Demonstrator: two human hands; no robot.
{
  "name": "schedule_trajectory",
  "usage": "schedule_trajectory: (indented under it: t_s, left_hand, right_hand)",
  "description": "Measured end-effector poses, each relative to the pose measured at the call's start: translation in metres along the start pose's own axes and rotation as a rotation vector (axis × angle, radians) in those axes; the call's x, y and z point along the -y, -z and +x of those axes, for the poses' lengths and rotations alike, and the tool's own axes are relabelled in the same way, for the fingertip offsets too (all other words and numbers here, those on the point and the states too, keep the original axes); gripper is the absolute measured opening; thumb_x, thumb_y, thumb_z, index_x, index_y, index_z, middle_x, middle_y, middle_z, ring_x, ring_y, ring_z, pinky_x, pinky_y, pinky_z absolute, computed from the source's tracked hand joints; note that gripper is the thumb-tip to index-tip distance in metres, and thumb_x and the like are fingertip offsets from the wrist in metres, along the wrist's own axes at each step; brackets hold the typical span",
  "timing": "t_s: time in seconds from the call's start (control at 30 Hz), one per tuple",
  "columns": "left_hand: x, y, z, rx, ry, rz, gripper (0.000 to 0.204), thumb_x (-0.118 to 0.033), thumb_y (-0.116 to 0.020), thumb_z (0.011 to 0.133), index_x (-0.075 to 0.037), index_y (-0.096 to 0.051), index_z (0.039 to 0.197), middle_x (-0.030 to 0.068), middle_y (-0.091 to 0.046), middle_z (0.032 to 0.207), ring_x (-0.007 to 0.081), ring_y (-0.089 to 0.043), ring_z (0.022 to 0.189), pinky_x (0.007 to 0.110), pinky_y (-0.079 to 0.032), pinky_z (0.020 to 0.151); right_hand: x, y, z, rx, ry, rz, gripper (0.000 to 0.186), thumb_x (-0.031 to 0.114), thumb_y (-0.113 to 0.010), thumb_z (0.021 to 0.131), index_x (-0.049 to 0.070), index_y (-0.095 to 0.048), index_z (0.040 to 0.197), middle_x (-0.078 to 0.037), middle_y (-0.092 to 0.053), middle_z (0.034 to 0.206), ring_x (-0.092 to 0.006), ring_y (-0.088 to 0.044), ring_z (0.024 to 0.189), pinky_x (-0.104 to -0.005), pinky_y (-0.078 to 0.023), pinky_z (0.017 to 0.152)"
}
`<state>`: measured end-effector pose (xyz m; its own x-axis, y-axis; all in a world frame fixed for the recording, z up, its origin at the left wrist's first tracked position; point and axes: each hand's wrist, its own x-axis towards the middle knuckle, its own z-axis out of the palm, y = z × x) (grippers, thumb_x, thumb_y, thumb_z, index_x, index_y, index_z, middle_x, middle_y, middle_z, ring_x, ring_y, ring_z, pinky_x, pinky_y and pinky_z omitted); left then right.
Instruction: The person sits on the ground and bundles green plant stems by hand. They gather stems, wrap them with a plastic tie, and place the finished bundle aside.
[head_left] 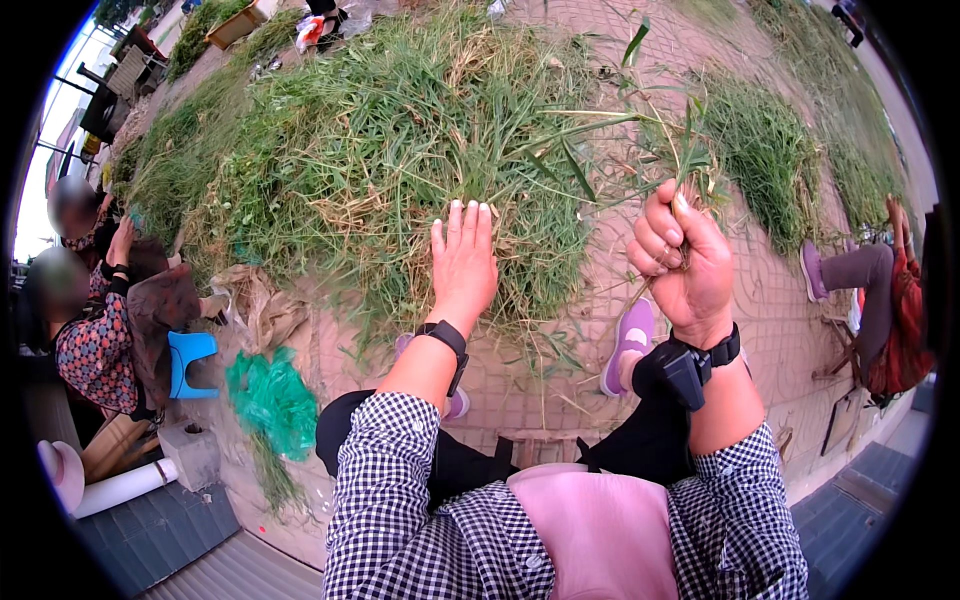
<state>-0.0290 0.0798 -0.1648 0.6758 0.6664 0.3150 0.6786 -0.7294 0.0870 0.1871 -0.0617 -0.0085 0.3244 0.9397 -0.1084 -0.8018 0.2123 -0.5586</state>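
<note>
A large heap of cut grass point(370, 150), green mixed with dry straw-coloured stalks, spreads over the paving in front of me. My left hand point(464, 258) lies flat at the near edge of this heap, its fingers stretched out and holding nothing. Raised to the right of the heap, my right hand point(682, 250) is closed in a fist around a small bunch of grass stalks point(685, 150). Long blades stick out above that fist, and some reach left toward the heap. The stalk ends inside the fist are hidden.
Another grass pile point(760, 150) lies to the right. At left are a green plastic bag point(272, 402), a blue stool point(190, 362), a brown sack point(262, 305) and a concrete block point(190, 455). People sit at the far left, and a person in purple trousers point(860, 285) sits at right.
</note>
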Motion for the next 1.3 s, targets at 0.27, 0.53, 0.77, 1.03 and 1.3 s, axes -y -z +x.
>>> schedule_trajectory:
  t_s: [0.27, 0.53, 0.77, 1.03, 1.3]
  left_hand:
    - [-0.018, -0.027, -0.058, 0.584, -0.131, 0.277, 0.050, -0.016, -0.055, 0.086, 0.000, -0.051, 0.134, 0.0111, -0.067, 0.105, 0.0280, -0.056, 0.108, 0.050, -0.032, 0.110]
    - [-0.056, -0.010, -0.106, 0.836, -0.111, 0.072, 0.055, -0.033, -0.062, 0.087, 0.002, -0.052, 0.129, 0.0091, -0.070, 0.094, 0.0284, -0.059, 0.104, 0.042, -0.047, 0.082]
    - [-0.054, -0.008, -0.127, 0.745, 0.210, -0.454, 0.031, -0.025, -0.059, 0.088, -0.003, -0.063, 0.110, 0.0163, -0.070, 0.098, 0.0299, -0.063, 0.093, 0.041, -0.048, 0.085]
    - [0.010, -0.096, -0.139, 0.318, 0.846, -0.679, 0.027, -0.024, -0.067, 0.086, -0.001, -0.063, 0.099, 0.0109, -0.069, 0.089, 0.0186, -0.065, 0.082, 0.033, -0.051, 0.075]
    - [0.023, -0.099, -0.141, 0.557, 0.692, -0.315, 0.031, -0.025, -0.073, 0.081, -0.001, -0.061, 0.096, 0.0139, -0.066, 0.076, 0.0233, -0.065, 0.065, 0.036, -0.052, 0.065]
  right_hand:
    - [0.014, 0.004, 0.000, -0.009, 0.133, 0.015, 0.029, 0.035, -0.043, 0.105, 0.011, -0.057, 0.099, 0.006, -0.035, 0.066, -0.0051, -0.026, 0.051, -0.0228, -0.022, 0.047]
    - [0.018, 0.001, -0.001, -0.003, 0.148, -0.007, 0.028, 0.034, -0.043, 0.106, 0.011, -0.056, 0.095, 0.006, -0.034, 0.065, -0.0055, -0.025, 0.050, -0.0237, -0.022, 0.047]
    - [0.016, -0.001, -0.003, -0.021, 0.124, -0.029, 0.029, 0.034, -0.042, 0.106, 0.011, -0.054, 0.093, 0.006, -0.035, 0.064, -0.0055, -0.026, 0.050, -0.0239, -0.022, 0.047]
    - [0.015, 0.003, -0.004, -0.020, 0.121, -0.047, 0.029, 0.035, -0.042, 0.105, 0.011, -0.054, 0.093, 0.006, -0.035, 0.065, -0.0051, -0.026, 0.050, -0.0237, -0.022, 0.047]
    - [0.013, 0.000, -0.005, -0.029, 0.095, -0.086, 0.028, 0.035, -0.044, 0.105, 0.012, -0.053, 0.092, 0.006, -0.035, 0.065, -0.0048, -0.025, 0.050, -0.0232, -0.023, 0.047]
